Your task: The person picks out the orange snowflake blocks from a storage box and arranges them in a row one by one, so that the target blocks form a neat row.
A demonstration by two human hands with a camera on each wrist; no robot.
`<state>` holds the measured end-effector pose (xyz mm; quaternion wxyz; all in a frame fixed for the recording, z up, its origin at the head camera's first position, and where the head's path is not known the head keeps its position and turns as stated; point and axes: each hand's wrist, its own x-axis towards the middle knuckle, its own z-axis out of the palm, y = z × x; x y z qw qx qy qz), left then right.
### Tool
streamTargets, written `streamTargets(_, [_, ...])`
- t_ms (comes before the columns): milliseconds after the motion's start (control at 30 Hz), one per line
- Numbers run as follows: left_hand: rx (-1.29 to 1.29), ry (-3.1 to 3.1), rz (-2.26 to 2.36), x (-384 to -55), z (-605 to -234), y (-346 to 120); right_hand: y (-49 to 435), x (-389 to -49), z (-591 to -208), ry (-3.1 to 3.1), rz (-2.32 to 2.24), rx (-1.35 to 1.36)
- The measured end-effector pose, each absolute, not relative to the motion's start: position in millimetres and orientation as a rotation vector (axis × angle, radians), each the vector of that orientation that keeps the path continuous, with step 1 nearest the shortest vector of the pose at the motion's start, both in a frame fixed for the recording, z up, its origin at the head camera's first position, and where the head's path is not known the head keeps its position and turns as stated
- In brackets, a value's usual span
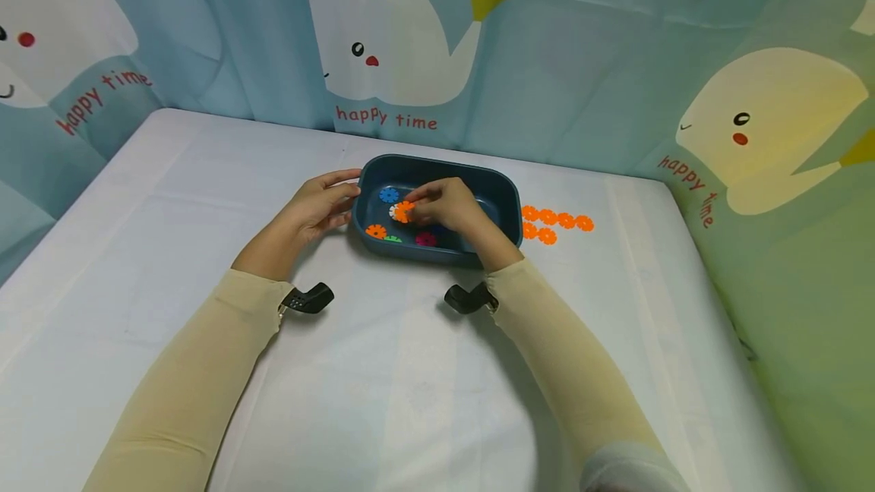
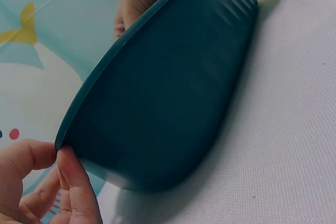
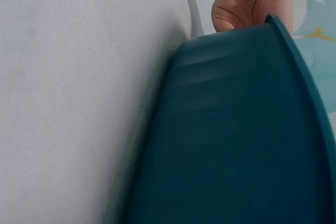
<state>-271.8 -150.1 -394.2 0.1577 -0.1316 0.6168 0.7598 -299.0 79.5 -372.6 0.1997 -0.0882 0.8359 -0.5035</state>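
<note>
A dark blue-green tub (image 1: 437, 255) stands on the table. My left hand (image 1: 317, 207) is at its left end, fingers spread, with fingertips against the outside of the rim. In the left wrist view, fingertips (image 2: 73, 166) touch the rim's corner. My right hand (image 1: 447, 203) reaches over the front rim and pinches an orange snowflake-shaped disc (image 1: 405, 211). A white disc (image 1: 393, 212) shows right beside it. Also inside the tub are a blue disc (image 1: 389, 194), another orange disc (image 1: 376, 231), a green one (image 1: 393, 239) and a dark pink one (image 1: 426, 239). The right hand hides part of the floor.
Several orange discs (image 1: 565, 220) lie in two rows on the white table (image 1: 410, 370), just right of the tub. A whale-print curtain (image 1: 581, 74) hangs behind the table. Each wrist wears a black camera mount, such as the left one (image 1: 309, 298).
</note>
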Motion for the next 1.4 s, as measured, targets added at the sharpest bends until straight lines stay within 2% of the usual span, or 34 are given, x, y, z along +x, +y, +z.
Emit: streamTargets(1400, [-0.365, 1.781, 2.148, -270, -391, -149, 135, -282, -360, 2.381, -1.445, -0.179])
